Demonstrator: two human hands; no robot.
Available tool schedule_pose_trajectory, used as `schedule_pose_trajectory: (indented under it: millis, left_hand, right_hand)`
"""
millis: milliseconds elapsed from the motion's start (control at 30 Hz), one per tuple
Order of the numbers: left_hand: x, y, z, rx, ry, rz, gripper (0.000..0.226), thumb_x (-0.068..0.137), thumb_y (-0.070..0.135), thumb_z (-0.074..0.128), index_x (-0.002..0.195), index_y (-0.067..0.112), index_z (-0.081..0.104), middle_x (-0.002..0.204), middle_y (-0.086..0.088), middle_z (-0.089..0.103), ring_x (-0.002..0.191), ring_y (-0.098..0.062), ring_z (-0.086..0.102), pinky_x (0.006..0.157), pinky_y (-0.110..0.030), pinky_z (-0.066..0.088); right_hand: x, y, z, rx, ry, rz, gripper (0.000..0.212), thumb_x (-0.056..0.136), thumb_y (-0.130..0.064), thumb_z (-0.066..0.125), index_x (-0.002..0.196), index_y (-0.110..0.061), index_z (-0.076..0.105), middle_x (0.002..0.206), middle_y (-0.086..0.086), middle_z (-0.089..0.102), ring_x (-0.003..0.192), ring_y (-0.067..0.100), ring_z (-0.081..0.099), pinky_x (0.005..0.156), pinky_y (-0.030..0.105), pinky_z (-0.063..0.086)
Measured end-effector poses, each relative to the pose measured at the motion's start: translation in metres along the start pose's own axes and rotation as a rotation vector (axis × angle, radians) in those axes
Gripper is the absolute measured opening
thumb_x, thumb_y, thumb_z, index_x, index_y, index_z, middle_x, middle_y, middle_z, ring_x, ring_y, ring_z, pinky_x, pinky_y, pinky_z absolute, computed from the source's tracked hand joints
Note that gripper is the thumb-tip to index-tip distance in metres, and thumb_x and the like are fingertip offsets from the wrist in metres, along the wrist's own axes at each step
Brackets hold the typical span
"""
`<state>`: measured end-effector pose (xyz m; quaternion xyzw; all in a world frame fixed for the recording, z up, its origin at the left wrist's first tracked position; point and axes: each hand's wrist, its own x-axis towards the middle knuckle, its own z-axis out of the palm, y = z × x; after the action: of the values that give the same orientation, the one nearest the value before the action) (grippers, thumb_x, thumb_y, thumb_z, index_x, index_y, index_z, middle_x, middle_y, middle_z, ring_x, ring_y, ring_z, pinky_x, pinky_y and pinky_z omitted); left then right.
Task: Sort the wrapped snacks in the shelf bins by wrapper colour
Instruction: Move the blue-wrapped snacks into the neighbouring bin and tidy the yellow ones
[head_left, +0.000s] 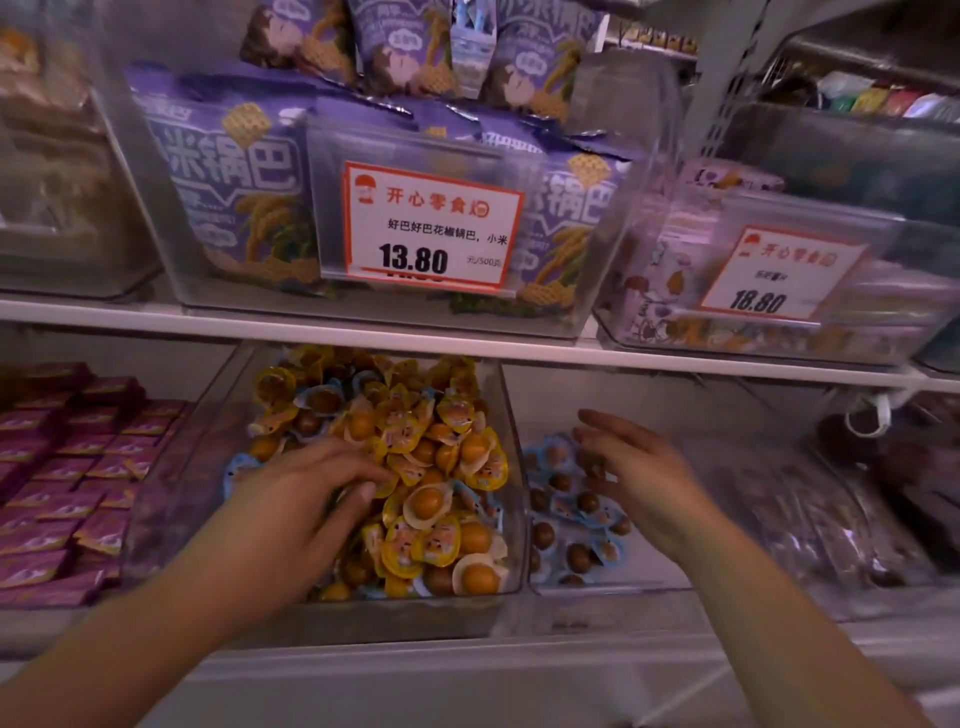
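Observation:
A clear bin (511, 467) on the lower shelf is piled with yellow-wrapped snacks (441, 457), and a few blue-wrapped ones (319, 397) are mixed in. The clear bin to its right (524, 561) holds blue-wrapped snacks (571, 506) in a thin layer. My left hand (311, 483) lies on the yellow pile with its fingertips dug in among the wrappers; what they hold is hidden. My right hand (623, 467) hovers over the blue bin with its fingers spread and loosely bent, holding nothing that I can see.
Magenta packets (67, 467) fill the bin at the left. A bin of dark wrapped snacks (810, 514) sits at the right. The upper shelf (363, 332) overhangs the bins, carrying purple bags (228, 176) and two price tags (431, 228).

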<state>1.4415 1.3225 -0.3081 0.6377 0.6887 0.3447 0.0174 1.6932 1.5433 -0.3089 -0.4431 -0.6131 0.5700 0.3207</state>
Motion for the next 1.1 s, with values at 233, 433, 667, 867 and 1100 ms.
schedule_pose_trajectory:
  millis: [233, 433, 667, 867, 1100]
  left_hand:
    - [-0.007, -0.011, -0.049, 0.369, -0.031, 0.103, 0.031, 0.091, 0.029, 0.044, 0.106, 0.027, 0.071, 0.104, 0.007, 0.068, 0.091, -0.024, 0.065, 0.08, -0.043, 0.048]
    - [-0.028, -0.029, -0.072, 0.533, -0.123, 0.038, 0.035, 0.089, 0.034, 0.043, 0.11, 0.027, 0.071, 0.125, 0.006, 0.065, 0.128, -0.026, 0.053, 0.109, -0.048, 0.034]
    - [-0.056, -0.047, -0.077, 0.605, -0.206, -0.03, 0.054, 0.092, 0.062, 0.036, 0.139, 0.039, 0.05, 0.16, 0.01, 0.028, 0.151, -0.027, 0.015, 0.12, -0.053, 0.017]
    - [-0.053, -0.034, -0.07, 0.667, -0.314, 0.082, 0.033, 0.093, 0.044, 0.053, 0.123, 0.036, 0.064, 0.139, 0.013, 0.057, 0.15, -0.025, 0.017, 0.117, -0.06, 0.019]
    - [-0.052, -0.036, -0.08, 0.524, -0.434, 0.021, 0.052, 0.084, 0.068, 0.048, 0.13, 0.045, 0.053, 0.135, 0.024, 0.055, 0.15, -0.011, -0.008, 0.123, -0.047, -0.001]
  right_hand:
    - [-0.014, -0.017, 0.026, -0.237, 0.244, -0.514, 0.031, 0.083, -0.014, 0.045, 0.087, -0.029, 0.072, 0.087, -0.017, 0.074, 0.089, 0.002, 0.068, 0.075, 0.022, 0.055]
    - [-0.061, -0.036, 0.113, -0.672, -0.125, -1.051, 0.031, 0.089, -0.008, 0.048, 0.109, -0.011, 0.071, 0.111, 0.002, 0.067, 0.109, 0.017, 0.059, 0.098, 0.026, 0.045]
    - [-0.064, -0.009, 0.194, -1.035, -0.593, -0.882, 0.059, 0.094, -0.053, 0.052, 0.147, -0.028, 0.043, 0.151, -0.007, 0.04, 0.141, 0.014, 0.029, 0.118, 0.034, 0.024]
    - [-0.04, -0.007, 0.204, -1.24, -0.56, -0.926, 0.086, 0.076, -0.067, 0.063, 0.15, -0.035, 0.032, 0.15, -0.01, 0.036, 0.133, 0.017, 0.025, 0.108, 0.041, 0.028]
    - [-0.045, -0.009, 0.204, -1.148, -0.497, -0.966, 0.055, 0.083, -0.052, 0.064, 0.135, -0.037, 0.054, 0.12, -0.013, 0.053, 0.114, 0.013, 0.036, 0.095, 0.036, 0.037]
